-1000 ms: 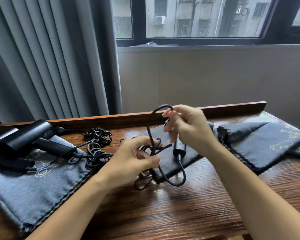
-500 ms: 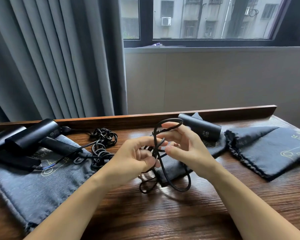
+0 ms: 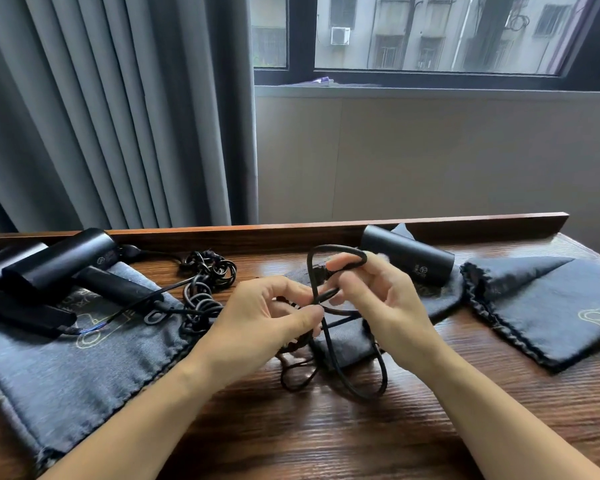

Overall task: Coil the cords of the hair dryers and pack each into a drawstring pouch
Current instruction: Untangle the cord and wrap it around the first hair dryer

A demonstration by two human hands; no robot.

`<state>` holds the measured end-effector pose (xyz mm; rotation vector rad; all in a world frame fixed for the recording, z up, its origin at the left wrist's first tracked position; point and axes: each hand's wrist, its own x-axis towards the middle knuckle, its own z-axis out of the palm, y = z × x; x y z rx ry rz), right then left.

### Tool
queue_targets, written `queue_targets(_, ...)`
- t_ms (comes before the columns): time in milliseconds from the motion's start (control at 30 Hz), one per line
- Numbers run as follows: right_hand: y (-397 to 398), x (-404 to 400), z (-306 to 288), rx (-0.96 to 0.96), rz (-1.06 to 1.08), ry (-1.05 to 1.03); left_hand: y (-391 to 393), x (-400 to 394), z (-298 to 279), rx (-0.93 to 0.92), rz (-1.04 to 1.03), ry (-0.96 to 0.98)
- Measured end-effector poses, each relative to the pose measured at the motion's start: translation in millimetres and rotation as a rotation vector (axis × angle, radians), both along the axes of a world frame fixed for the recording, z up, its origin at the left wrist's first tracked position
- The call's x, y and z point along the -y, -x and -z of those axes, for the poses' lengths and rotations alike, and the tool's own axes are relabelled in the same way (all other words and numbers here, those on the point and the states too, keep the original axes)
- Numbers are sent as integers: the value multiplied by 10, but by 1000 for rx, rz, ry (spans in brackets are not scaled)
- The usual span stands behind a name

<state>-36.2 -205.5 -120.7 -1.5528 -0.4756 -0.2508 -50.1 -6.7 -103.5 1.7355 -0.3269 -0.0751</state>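
Note:
A black cord (image 3: 355, 386) loops between both hands above the wooden table (image 3: 326, 438). My left hand (image 3: 257, 327) pinches the gathered loops between thumb and fingers. My right hand (image 3: 385, 299) holds the upper loop with curled fingers. Behind my right hand lies a black hair dryer (image 3: 407, 254), on a grey drawstring pouch (image 3: 437, 303). At the far left, black hair dryers (image 3: 59, 261) rest on a second grey pouch (image 3: 70, 382), with a tangled cord (image 3: 205, 285) beside them.
A third grey pouch (image 3: 541, 310) lies flat at the right. A raised wooden ledge (image 3: 291, 230) runs along the table's back edge. Grey curtains (image 3: 111, 109) hang behind on the left, and a window (image 3: 430, 32) on the right.
The view has tilted up slightly. My right hand has shifted its fingers on the upper loop, and the lower loop hangs a little further down on the table.

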Motion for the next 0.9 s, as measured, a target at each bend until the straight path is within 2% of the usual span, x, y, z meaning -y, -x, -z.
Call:
queue_targets(133, -28, -17, -34, 38, 89, 35, -37, -6, 31, 79, -48, -20)
queue_targets(333, -71, -36, -58, -74, 4, 45, -61, -32, 54, 106, 28, -90)
queue_targets(400, -98, -51, -28, -80, 43, 170, -61, -20, 65, 101, 42, -107)
queue_targets(600, -304, -67, -301, 32, 249, 826, -68, 2, 96, 88, 25, -121)
queue_targets(633, -333, -90, -373, 41, 251, 869, -69, 6, 111, 102, 23, -138)
queue_targets(700, -309, -152, -456, -8, 209, 805, -67, 12, 134, 118, 6, -149)
queue_targets(767, -217, -177, -412, 18, 374, 782, -67, 14, 145, 114, -28, -140)
queue_targets(867, -16, -133, -241, 87, 756, 893, -63, 27, 142, 106, -81, -111)
queue_targets(900, 65, -118, -189, 124, 819, 844, -55, 35, 142, 114, -94, -108)
